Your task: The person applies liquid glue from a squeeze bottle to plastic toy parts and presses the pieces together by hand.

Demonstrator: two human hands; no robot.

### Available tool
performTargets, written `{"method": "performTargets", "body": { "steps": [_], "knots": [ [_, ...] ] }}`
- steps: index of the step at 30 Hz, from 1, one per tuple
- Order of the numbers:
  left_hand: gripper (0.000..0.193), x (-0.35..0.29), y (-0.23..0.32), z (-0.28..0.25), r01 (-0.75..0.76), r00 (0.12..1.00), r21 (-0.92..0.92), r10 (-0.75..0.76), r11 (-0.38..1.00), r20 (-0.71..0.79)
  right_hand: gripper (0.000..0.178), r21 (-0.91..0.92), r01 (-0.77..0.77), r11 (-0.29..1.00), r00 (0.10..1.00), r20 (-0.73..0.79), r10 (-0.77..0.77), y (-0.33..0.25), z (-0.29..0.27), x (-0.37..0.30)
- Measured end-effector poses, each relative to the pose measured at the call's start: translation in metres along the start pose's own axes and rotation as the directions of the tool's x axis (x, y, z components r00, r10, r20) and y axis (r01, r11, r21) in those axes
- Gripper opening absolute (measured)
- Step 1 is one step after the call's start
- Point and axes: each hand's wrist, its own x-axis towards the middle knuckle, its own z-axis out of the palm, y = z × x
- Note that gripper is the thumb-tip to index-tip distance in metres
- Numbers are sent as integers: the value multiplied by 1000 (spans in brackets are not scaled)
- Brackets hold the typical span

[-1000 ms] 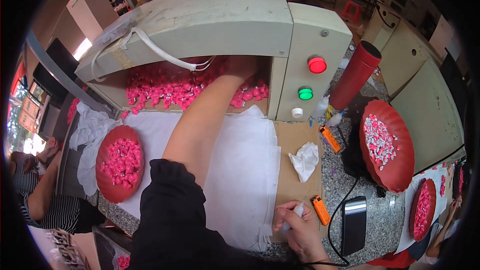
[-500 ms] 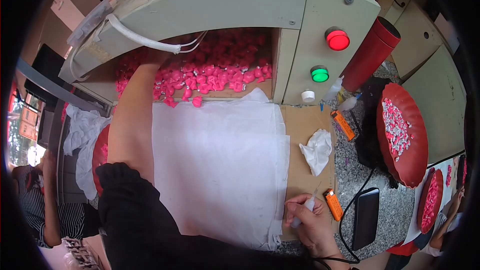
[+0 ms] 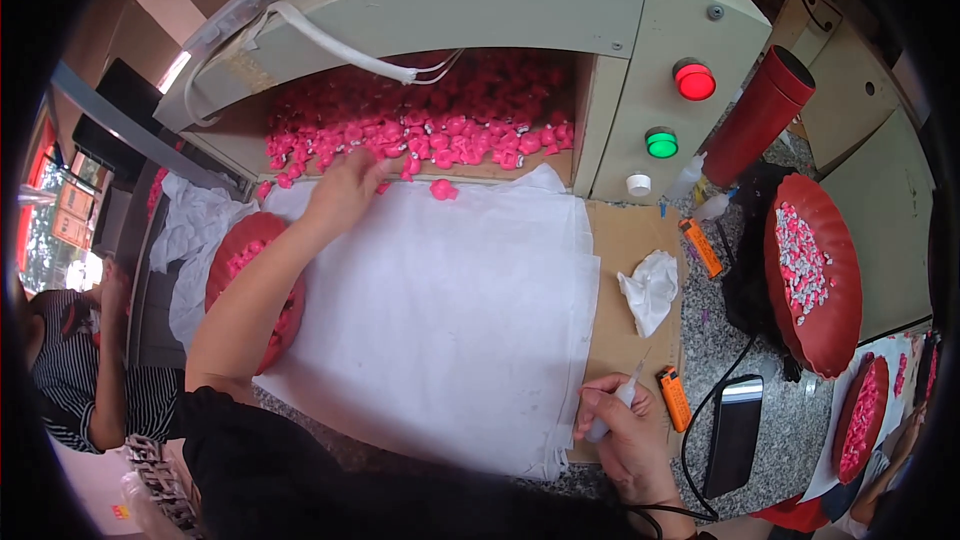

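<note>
Pieces (image 3: 440,146) in pink lie mostly inside the machine (image 3: 480,10), few on white paper (image 3: 450,310); left hand (image 3: 345,193) beside them, grip unclear, right hand (image 3: 628,432) pinching a needle-tipped bottle (image 3: 626,393).

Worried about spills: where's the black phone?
In the head view's lower right, the black phone lies on the speckled counter, right of the right hand and an orange object.

my speckled grey bench (image 3: 785,440) — white sheets (image 3: 440,310) at centre, brown cardboard (image 3: 625,230) right of centre, black phone (image 3: 735,440) lower right, red flask (image 3: 760,115) upper right
</note>
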Motion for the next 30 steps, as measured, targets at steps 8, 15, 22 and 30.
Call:
{"method": "performTargets", "body": {
  "steps": [8, 15, 22, 30],
  "knots": [
    [32, -32, 79, 12, -293, 955, -20, 293, 956, 38, 6, -25, -27, 999, 999, 25, 28, 5, 5, -1],
    [19, -6, 51, 28, -438, 899, -91, 435, 894, -52, 5, -3, -21, 1000, 1000, -2, 21, 4, -1, 4],
    [20, 97, 7, -7, -303, 875, 259, 375, 917, -306, 6, 14, -78, 997, 997, -27, 79, 0, 0, 6],
    [22, 168, 0, 31, -237, 797, 475, 449, 848, -404, 8, 33, -104, 994, 994, 15, 104, 1, -6, 6]
  ]
}}
